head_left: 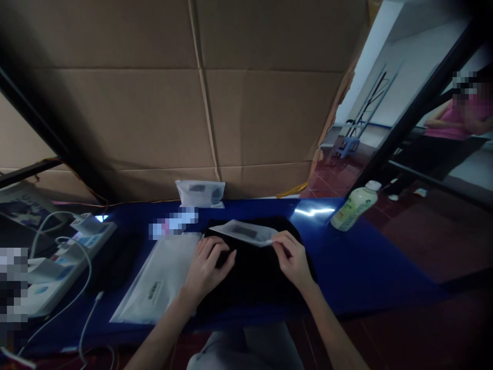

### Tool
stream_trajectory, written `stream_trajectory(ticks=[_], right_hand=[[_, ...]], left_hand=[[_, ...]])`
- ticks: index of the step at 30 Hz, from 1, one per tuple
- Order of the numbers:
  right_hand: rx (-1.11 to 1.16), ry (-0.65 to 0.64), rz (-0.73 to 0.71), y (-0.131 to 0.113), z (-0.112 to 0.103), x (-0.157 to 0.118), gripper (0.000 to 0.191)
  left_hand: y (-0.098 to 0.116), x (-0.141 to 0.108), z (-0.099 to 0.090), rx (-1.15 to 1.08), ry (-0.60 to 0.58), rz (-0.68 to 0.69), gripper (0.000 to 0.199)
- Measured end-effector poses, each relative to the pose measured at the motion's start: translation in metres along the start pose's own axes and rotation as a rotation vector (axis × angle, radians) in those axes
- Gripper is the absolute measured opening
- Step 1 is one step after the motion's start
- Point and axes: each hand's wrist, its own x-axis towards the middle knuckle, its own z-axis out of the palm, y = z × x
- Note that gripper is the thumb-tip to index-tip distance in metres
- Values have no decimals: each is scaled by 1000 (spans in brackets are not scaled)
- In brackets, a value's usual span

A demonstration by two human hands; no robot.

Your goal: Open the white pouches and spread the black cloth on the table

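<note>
A folded black cloth [252,280] lies on the blue table [327,267], with my left hand [210,268] resting on it, fingers curled and apart. Across the cloth's upper part lies a translucent plastic packet [244,232] with a dark patch inside. My right hand [292,261] pinches the packet's right end. To the left, partly under my left hand's wrist, lies a large white sealed bag with a printed label [156,280].
A smaller plastic packet [200,194] leans against the cardboard wall [154,113] behind the table. On the left are a power strip with plugged-in chargers [65,267] and white cables. A pale green bottle [354,206] lies at the far right. A person in a pink top [454,123] is beyond.
</note>
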Motion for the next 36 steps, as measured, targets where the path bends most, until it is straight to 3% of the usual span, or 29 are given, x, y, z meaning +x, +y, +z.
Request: stream_trajectory(ticks=[2,5,12,17,27,31,36], right_hand=[[-2,5,-17,-6,7,-11,14],[-23,25,-22,-14,15,-20,16],[-41,79,-7,-20,21,-24,17],[-76,131,-11,-19,16,-17,15],[-51,249,99,12,-9,-5,15],[-22,275,131,13,-11,6,16],[62,354,173,4,-15,21,16]], left_hand=[[18,10,-7,-67,52,29,12],[40,22,-5,-113,-57,109,26],[53,33,21,-117,-70,128,11],[35,32,20,-4,-67,133,12],[-40,29,5,190,-23,61,19],[-45,36,-1,196,10,31,18],[-31,47,-17,177,133,8,17]])
